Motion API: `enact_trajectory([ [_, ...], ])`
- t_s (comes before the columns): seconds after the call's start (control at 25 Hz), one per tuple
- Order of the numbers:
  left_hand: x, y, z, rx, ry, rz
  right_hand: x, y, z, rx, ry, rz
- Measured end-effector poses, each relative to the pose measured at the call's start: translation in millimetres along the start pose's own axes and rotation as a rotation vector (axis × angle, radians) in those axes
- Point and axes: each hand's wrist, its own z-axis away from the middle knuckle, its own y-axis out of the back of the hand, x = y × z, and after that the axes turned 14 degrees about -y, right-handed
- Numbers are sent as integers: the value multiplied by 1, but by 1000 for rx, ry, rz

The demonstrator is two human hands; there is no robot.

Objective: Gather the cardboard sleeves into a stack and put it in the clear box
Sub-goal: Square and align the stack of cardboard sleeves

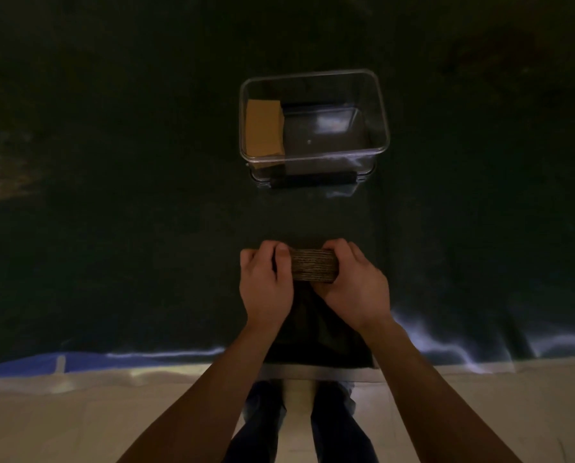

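Observation:
A stack of brown cardboard sleeves (313, 265) stands on edge on the dark table, pressed between both hands. My left hand (266, 282) grips its left end and my right hand (354, 284) grips its right end, thumbs on the near side. Farther back stands the clear box (384, 128), open on top. Inside it, against the left wall, lies another stack of cardboard sleeves (265, 128). The right part of the box floor shows bare.
A dark cloth (112, 228) covers the table; its near edge (179, 354) hangs with folds just in front of my forearms. Below the edge are a pale floor and my legs. The box has a dark clip on its near side (312, 180).

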Motion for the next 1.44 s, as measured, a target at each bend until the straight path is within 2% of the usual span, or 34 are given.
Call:
enact_trajectory([
  [0.12,-1,4,1,-140,10,-2,-1,1,-1,-96,-56,7],
  [0.2,-12,17,-4,-354,11,106,-1,3,-3,-117,-41,19],
  [0.28,-26,35,-12,-607,-101,58,-1,5,-3,-130,-22,11],
  [0.36,-34,45,-21,-749,-246,-108,-2,5,0,-128,-21,17],
  [0.44,-34,46,-30,-759,-294,-141,-3,5,0,-129,-35,16],
  [0.68,-31,47,-44,-811,-193,-96,12,15,-5,-212,-91,-187],
  [0.84,-30,44,-43,-846,-105,20,13,20,-7,-198,-97,47],
  [0.96,-26,40,-41,-831,-94,-6,11,19,-7,-240,-126,14],
  [1.16,-26,47,-41,-767,-136,-9,9,20,-4,-80,-32,5],
  [1.32,-27,45,-32,-805,-54,-43,6,12,-2,-148,-72,76],
  [1.44,-31,45,-34,-777,-67,2,7,13,-4,-64,-18,85],
])
